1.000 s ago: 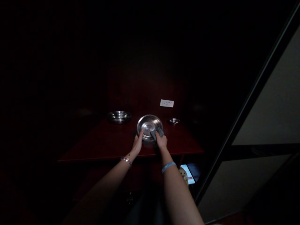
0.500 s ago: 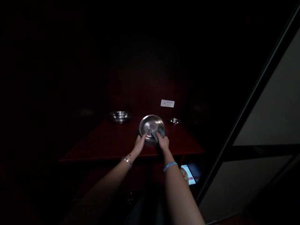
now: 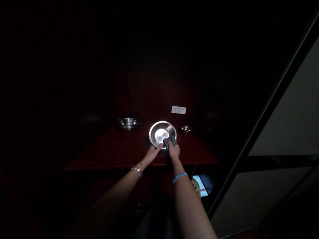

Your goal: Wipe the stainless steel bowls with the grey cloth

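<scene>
A round, shiny metal bowl (image 3: pixel 160 133) is held tilted toward me above the red table (image 3: pixel 109 152). My left hand (image 3: pixel 152 153) grips its near rim, thumb on the inside and fingers hidden beneath. In my right hand (image 3: pixel 174 150) is a grey-green cloth (image 3: pixel 170 142), pinched under the thumb against the bowl's right rim. Further back at the left stands a stack of metal bowls (image 3: pixel 128 123). One small metal bowl (image 3: pixel 185 128) sits at the back right.
A white power socket (image 3: pixel 178 110) is on the dark red wall behind the table. Below the table's right end, a lit screen (image 3: pixel 200 186) shows beside a pale round object with dark holes (image 3: pixel 195 186). A dark-framed panel (image 3: pixel 281 126) slants along the right.
The bowl has turned and tilted slightly, and its inside shines brighter. My left hand has shifted right along the near rim. My right hand with the cloth has moved a little.
</scene>
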Demonstrator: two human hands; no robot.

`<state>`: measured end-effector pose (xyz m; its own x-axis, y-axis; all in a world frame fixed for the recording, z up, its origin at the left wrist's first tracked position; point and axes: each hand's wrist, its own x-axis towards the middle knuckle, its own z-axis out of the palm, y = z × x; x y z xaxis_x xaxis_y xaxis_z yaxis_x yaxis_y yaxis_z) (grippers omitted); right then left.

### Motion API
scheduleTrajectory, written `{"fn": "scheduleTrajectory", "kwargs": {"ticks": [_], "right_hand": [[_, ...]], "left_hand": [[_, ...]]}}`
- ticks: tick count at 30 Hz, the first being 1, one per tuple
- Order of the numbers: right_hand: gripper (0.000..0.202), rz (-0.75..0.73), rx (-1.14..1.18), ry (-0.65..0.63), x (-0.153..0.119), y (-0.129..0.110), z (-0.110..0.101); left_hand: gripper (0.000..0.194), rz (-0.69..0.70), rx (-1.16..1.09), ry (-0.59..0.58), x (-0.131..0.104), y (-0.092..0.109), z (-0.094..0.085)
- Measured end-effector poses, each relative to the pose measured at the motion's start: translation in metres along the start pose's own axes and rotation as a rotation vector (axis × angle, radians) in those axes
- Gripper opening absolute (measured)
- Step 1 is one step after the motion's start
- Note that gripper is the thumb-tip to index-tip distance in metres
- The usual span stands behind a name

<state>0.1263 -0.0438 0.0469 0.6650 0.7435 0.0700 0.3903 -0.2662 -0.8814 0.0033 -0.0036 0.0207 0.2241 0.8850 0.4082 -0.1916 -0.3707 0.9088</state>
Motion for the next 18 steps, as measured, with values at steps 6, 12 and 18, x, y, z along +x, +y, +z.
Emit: {"fn": "scheduleTrajectory", "kwargs": {"ticks": [6, 12, 18], "right_hand": [[0.067, 0.027, -0.045, -0.02, -0.004, 0.002, -0.006], [0.068, -0.002, -0.068, 0.01, -0.006, -0.002, -0.005], [0.059, -0.028, -0.001, 0.017, -0.004, -0.008, 0.004]], "left_hand": [[0.036, -0.07, -0.008, 0.158, 0.004, -0.008, -0.005], [0.045, -0.022, -0.082, 0.259, 0.0, 0.008, -0.007], [0.052, -0.06, -0.112, 0.119, -0.001, 0.013, -0.001]]}}
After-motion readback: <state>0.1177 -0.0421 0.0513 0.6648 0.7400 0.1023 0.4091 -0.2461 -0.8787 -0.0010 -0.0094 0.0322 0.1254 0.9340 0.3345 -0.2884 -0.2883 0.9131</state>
